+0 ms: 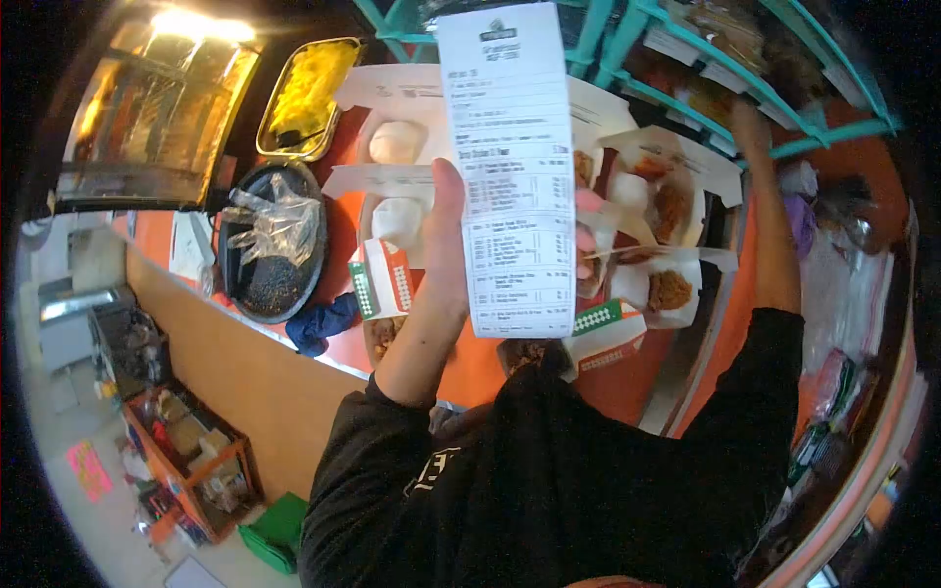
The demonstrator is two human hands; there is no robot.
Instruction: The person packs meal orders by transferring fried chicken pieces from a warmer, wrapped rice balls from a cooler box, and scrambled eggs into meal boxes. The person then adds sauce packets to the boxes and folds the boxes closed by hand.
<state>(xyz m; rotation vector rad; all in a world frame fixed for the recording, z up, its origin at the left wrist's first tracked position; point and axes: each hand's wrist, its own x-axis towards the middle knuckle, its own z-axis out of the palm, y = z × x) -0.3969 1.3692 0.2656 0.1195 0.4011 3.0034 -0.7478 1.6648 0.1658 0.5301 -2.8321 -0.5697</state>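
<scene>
My left hand [449,201] holds up a long printed receipt [515,186], with the thumb along its left edge and fingertips showing past its right edge. Behind the paper, open food boxes [659,191] hold white rounded mounds of what looks like rice [397,220] and brown fried pieces [669,291]. Two smaller white, orange and green cartons [384,279] stand among them. At the upper right, my right hand [748,125] reaches into a teal rack [676,101] with packets in its compartments. Its fingers are hidden there.
On the left are a lit glass display case [147,108], a metal tray of yellow food [312,93] and a black round tray [260,294] with a clear plastic glove [279,220] on it. Dark blue cloth [323,321] lies nearby. Plastic packets [833,382] line the right side.
</scene>
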